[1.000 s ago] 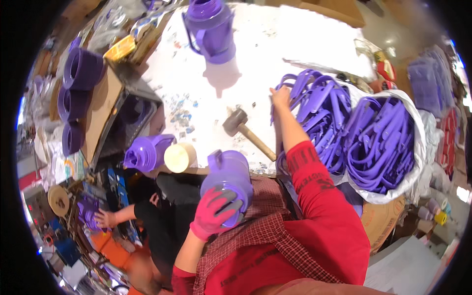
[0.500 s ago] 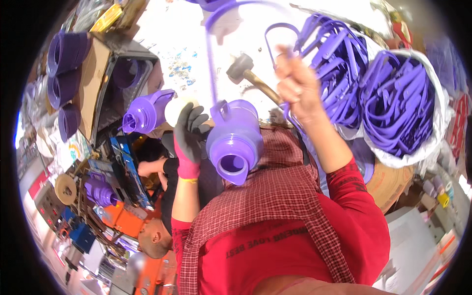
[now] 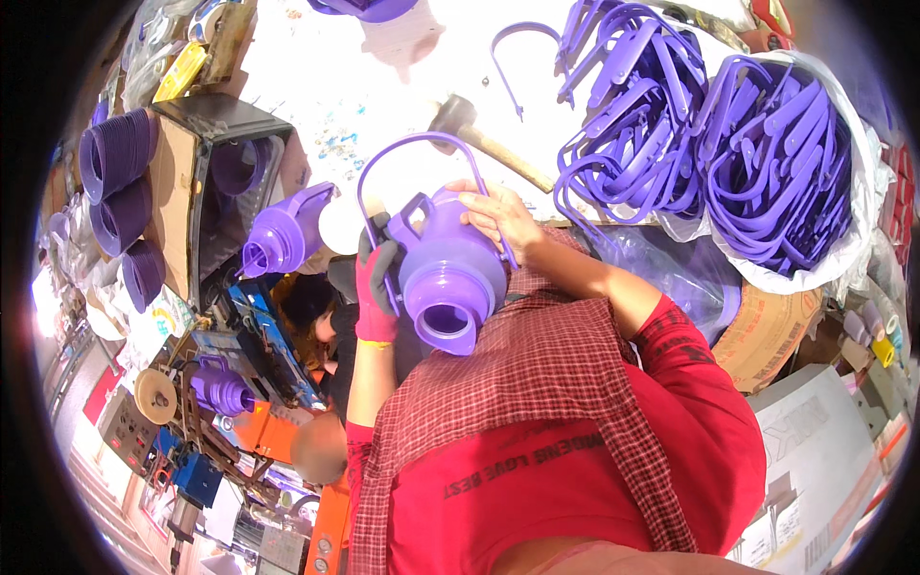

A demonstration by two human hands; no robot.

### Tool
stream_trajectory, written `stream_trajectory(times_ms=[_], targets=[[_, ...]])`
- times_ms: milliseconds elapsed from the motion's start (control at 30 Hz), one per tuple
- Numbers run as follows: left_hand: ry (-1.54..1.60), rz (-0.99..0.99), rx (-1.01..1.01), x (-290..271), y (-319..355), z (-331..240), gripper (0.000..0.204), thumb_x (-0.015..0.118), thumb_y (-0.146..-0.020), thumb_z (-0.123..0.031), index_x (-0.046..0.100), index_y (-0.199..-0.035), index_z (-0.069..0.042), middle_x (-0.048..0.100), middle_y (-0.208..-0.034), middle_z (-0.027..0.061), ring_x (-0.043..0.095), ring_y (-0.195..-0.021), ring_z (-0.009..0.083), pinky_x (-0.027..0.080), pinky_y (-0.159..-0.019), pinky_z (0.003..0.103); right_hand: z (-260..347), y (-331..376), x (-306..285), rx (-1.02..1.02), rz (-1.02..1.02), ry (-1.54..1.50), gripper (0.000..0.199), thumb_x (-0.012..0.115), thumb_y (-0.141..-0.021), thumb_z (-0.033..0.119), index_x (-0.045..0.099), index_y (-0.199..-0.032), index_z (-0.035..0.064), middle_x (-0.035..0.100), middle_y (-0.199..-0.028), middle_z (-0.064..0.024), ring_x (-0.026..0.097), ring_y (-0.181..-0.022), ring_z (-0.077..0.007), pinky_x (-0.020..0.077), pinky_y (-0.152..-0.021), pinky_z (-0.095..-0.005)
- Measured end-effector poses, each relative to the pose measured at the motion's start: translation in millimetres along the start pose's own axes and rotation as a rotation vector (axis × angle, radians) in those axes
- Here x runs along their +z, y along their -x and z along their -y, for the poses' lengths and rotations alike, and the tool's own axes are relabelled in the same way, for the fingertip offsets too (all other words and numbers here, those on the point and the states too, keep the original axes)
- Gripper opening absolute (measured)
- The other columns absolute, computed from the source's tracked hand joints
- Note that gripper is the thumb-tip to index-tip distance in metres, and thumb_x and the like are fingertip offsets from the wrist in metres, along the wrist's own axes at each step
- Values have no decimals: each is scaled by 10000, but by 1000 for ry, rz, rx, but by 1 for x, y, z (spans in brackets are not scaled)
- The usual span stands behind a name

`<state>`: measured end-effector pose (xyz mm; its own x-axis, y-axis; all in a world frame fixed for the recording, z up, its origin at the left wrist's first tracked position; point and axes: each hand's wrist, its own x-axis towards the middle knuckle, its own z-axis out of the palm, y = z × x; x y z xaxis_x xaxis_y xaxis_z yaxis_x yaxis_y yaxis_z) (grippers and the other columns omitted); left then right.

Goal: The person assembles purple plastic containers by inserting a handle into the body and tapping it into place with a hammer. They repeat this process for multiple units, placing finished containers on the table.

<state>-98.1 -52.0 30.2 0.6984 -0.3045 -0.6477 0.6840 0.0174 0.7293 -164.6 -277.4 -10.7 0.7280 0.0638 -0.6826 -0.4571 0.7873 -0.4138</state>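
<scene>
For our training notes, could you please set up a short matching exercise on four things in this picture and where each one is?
Things:
1. purple jug
2. mallet
3. loose purple handles
4. stacked purple lids

Places:
A. heaped in a white sack at the right
B. held between the left hand and right hand
C. beside a cardboard box at the left
D. lying on the white tabletop

Pairs: 1-B, 2-D, 3-A, 4-C

One head-worn fisheye view looks steeply down over the person's chest at the white table [image 3: 316,96], close in. Straight edges bend near the dark round rim, where details are probably unreliable.
</scene>
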Motion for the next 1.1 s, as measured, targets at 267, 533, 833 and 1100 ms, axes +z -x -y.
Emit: stream_trajectory(times_ms=[267,533,833,1100], targets=[[479,108,114,-7,4,28,494,577,-878,-56,480,-1361,-13,556,-1282,119,543,-1221,227,435,-1058,363,4,-11,2,29,114,257,414,624,-984,250,587,-1334,31,537,-786,71,437,-626,0,332,-524,-163],[693,-44,50,13,-9,66,632,529,-738,-20,493,-1368,27,554,-1344,113,472,-1349,239,310,-1176,373,23,-13,-17,31,-22,385,558,726,-862,200,555,-1366,29,608,-973,4,600,-869,-117,506,-807,-262],[848,253,307,23,-30,65,323,590,-719,62,574,-1030,-23,561,-1264,106,543,-1126,187,421,-1052,309,31,-14,-40,-72,137,319,628,730,-882,280,496,-1389,-5,567,-952,8,544,-828,-109,468,-823,-251],[414,15,214,30,10,17,375,589,-843,-15,561,-1217,-12,574,-1224,90,551,-1097,167,470,-970,308,53,10,-2,-178,281,403,553,581,-975,422,513,-1329,3,550,-921,-25,527,-861,-134,462,-797,-278]])
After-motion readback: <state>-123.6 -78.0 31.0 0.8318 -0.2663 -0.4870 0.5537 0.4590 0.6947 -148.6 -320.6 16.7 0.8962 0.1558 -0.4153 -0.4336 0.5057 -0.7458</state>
